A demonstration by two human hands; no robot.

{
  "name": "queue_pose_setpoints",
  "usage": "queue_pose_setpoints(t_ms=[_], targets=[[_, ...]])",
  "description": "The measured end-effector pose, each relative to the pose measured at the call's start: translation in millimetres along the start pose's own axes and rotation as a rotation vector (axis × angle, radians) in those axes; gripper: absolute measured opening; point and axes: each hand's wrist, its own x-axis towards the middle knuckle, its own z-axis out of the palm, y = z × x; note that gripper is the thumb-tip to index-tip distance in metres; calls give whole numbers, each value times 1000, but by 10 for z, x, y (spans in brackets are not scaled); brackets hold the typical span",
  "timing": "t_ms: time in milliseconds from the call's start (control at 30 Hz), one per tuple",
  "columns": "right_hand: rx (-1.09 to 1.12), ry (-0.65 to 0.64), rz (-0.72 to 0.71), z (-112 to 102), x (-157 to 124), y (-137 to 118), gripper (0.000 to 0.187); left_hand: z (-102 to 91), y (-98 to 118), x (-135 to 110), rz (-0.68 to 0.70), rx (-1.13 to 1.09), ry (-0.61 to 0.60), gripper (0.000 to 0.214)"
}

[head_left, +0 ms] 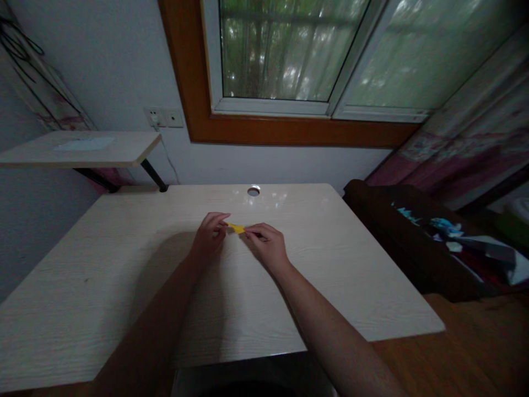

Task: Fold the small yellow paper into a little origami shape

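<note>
A small yellow piece point(237, 227), thin and folded-looking like paper, spans the gap between my two hands above the pale wooden desk point(256, 309). My left hand point(210, 234) has its fingertips closed at the piece's left end, with the index finger stretched over it. At the other end my right hand point(268, 241) pinches the piece between thumb and fingers. The parts under my fingertips are hidden, and its exact shape is too small to make out.
A raised shelf point(136, 154) on black legs stands at the desk's back left, bearing a sheet of paper point(85, 144). Near the back edge is a round cable hole point(253, 191). A dark brown piece of furniture point(397, 237) with items on it stands to the right.
</note>
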Motion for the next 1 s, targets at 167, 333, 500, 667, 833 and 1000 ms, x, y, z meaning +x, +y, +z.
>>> queue_pose_setpoints(t_ms=[167, 333, 500, 667, 833, 1000], targets=[[-18, 38, -62, -9, 2, 37, 12, 15, 13, -35, -175, -302, -61, 36], [-65, -49, -108, -5, -20, 76, 14, 33, 52, -53, -266, -494, -158, 53], [-115, -147, -156, 8, -42, 101, 18, 41, 26, -30, -305, -465, -157, 63], [-90, -206, -138, -5, -29, 20, 18, 36, 23, -12, -317, -483, -108, 59], [-76, -167, 15, -13, -15, -28, 22, 52, 15, -17, -325, -488, -135, 56], [-34, -151, 105, 19, -12, 49, 20, 77, 23, -38, -306, -461, -247, 57]])
